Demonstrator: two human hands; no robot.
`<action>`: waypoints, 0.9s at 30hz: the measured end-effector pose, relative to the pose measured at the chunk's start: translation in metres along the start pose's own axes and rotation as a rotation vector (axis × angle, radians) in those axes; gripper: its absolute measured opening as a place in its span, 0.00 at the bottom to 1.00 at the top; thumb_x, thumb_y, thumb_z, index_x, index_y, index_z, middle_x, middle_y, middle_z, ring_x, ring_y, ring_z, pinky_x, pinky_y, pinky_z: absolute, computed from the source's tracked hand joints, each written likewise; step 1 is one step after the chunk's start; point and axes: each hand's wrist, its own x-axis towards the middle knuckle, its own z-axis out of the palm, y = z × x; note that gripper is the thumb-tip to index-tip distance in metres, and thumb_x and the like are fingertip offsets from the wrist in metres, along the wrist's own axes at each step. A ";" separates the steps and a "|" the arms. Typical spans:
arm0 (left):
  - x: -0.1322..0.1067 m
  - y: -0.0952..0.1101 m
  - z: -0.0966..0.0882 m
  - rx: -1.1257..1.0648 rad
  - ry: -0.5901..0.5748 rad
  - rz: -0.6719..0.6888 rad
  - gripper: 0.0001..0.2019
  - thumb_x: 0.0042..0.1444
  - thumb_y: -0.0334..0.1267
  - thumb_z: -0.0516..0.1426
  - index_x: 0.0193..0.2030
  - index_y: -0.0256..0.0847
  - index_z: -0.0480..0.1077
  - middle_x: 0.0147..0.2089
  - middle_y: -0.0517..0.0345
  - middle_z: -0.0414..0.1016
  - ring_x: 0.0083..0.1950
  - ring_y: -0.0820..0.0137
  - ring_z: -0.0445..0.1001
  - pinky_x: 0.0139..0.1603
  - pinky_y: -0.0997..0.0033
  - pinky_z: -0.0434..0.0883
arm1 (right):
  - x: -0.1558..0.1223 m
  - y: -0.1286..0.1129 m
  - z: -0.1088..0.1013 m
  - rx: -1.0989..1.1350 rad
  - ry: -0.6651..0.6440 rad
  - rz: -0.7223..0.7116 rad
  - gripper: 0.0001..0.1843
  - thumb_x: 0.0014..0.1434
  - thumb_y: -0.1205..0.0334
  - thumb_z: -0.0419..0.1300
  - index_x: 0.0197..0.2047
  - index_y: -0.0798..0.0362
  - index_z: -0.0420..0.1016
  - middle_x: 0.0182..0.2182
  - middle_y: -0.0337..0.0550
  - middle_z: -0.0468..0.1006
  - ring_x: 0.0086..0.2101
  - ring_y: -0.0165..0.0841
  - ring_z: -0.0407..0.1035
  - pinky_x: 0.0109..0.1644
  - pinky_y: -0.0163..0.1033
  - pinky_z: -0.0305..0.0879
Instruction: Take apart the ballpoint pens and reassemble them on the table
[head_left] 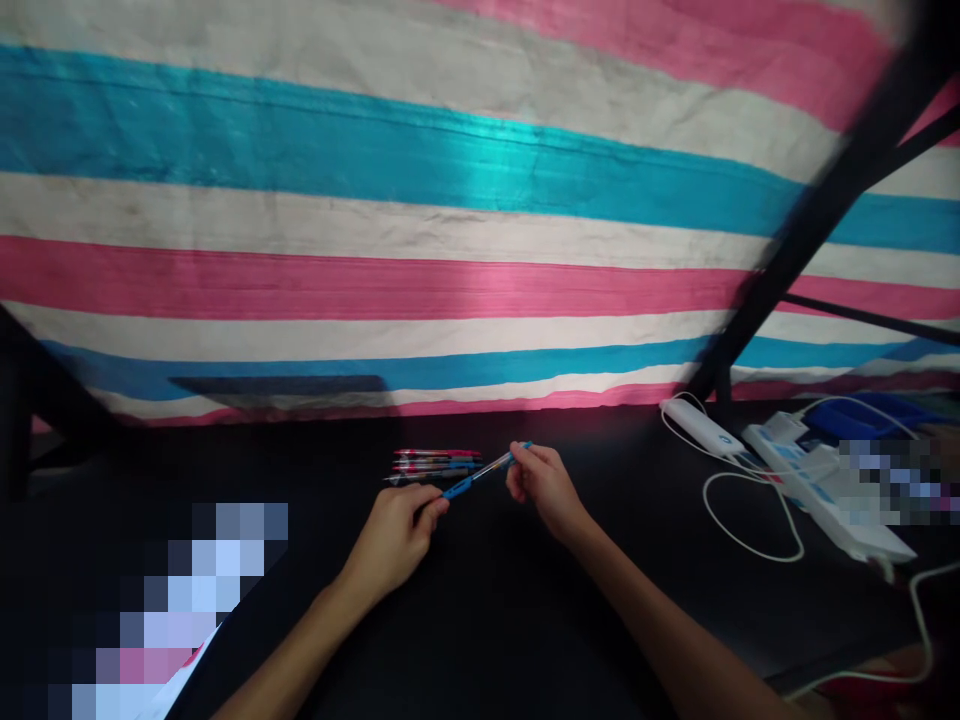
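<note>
A pen [491,468] with a clear barrel and blue parts is stretched between my two hands, its right end higher. My left hand [401,530] pinches the blue cap end between thumb and fingers. At the other end, my right hand [544,485] grips the blue tip part, fingers curled. Just behind my left hand lie several pens [435,463] side by side on the black table [465,620], with red, blue and dark parts. Whether the cap is fully on the held pen is too small to tell.
On the right stand a white power strip [832,490], a white box-like device [701,428] and looped white cables [754,555]. Behind them sits a blue tray [862,412]. A striped tarp [450,290] hangs behind the table, with a dark slanted frame bar [810,240] at right.
</note>
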 end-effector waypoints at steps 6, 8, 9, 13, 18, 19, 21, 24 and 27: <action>-0.004 -0.005 0.007 0.189 0.085 0.092 0.11 0.59 0.36 0.51 0.28 0.41 0.72 0.28 0.53 0.72 0.31 0.65 0.70 0.33 0.69 0.61 | 0.001 0.006 0.001 0.002 0.054 0.117 0.24 0.56 0.48 0.57 0.16 0.54 0.62 0.09 0.36 0.63 0.11 0.24 0.53 0.16 0.31 0.45; -0.005 -0.002 0.009 0.209 0.100 0.093 0.10 0.59 0.36 0.52 0.30 0.41 0.72 0.29 0.53 0.72 0.32 0.64 0.69 0.34 0.68 0.62 | -0.001 0.004 0.003 0.030 0.079 0.097 0.23 0.56 0.48 0.58 0.18 0.54 0.63 0.11 0.36 0.64 0.12 0.24 0.54 0.16 0.31 0.47; -0.005 0.001 0.010 0.211 0.098 0.095 0.10 0.60 0.36 0.51 0.31 0.41 0.72 0.29 0.52 0.72 0.32 0.64 0.70 0.35 0.67 0.63 | -0.002 0.003 0.005 0.043 0.105 0.070 0.22 0.55 0.48 0.58 0.19 0.54 0.64 0.12 0.36 0.65 0.14 0.25 0.56 0.17 0.31 0.49; -0.007 0.014 0.012 0.168 -0.073 0.179 0.10 0.62 0.38 0.50 0.35 0.41 0.71 0.32 0.54 0.72 0.36 0.64 0.69 0.37 0.67 0.64 | -0.004 -0.006 0.010 0.142 0.154 -0.001 0.15 0.55 0.49 0.60 0.30 0.54 0.70 0.24 0.41 0.72 0.25 0.30 0.67 0.25 0.33 0.61; -0.008 0.017 0.013 0.170 -0.201 0.237 0.11 0.60 0.44 0.52 0.44 0.42 0.70 0.32 0.57 0.70 0.36 0.66 0.68 0.39 0.66 0.65 | 0.003 -0.022 -0.010 0.671 0.041 0.183 0.09 0.57 0.56 0.56 0.29 0.52 0.65 0.19 0.33 0.62 0.20 0.27 0.60 0.29 0.35 0.64; -0.008 0.016 0.012 0.172 -0.206 0.230 0.12 0.61 0.44 0.52 0.45 0.42 0.70 0.31 0.57 0.70 0.36 0.66 0.68 0.39 0.66 0.65 | 0.004 -0.025 -0.017 0.729 0.009 0.196 0.11 0.57 0.55 0.55 0.28 0.52 0.64 0.17 0.31 0.58 0.17 0.25 0.55 0.25 0.33 0.61; -0.008 0.013 0.012 0.172 -0.217 0.205 0.11 0.62 0.44 0.51 0.44 0.42 0.70 0.30 0.58 0.69 0.35 0.67 0.68 0.39 0.67 0.65 | 0.005 -0.029 -0.029 0.811 -0.064 0.206 0.18 0.59 0.48 0.52 0.25 0.52 0.61 0.16 0.30 0.53 0.15 0.24 0.46 0.19 0.30 0.51; -0.006 0.010 0.011 0.179 -0.222 0.170 0.11 0.62 0.44 0.50 0.41 0.42 0.70 0.30 0.59 0.69 0.35 0.67 0.68 0.39 0.67 0.64 | 0.004 -0.031 -0.038 0.884 -0.130 0.216 0.22 0.59 0.47 0.49 0.21 0.52 0.55 0.14 0.29 0.48 0.14 0.23 0.40 0.16 0.30 0.41; -0.005 0.008 0.012 0.199 -0.231 0.153 0.12 0.63 0.44 0.49 0.40 0.42 0.70 0.31 0.58 0.70 0.36 0.67 0.68 0.39 0.67 0.64 | 0.002 -0.032 -0.037 0.881 -0.156 0.255 0.21 0.58 0.55 0.49 0.18 0.52 0.48 0.11 0.29 0.43 0.14 0.24 0.36 0.15 0.31 0.36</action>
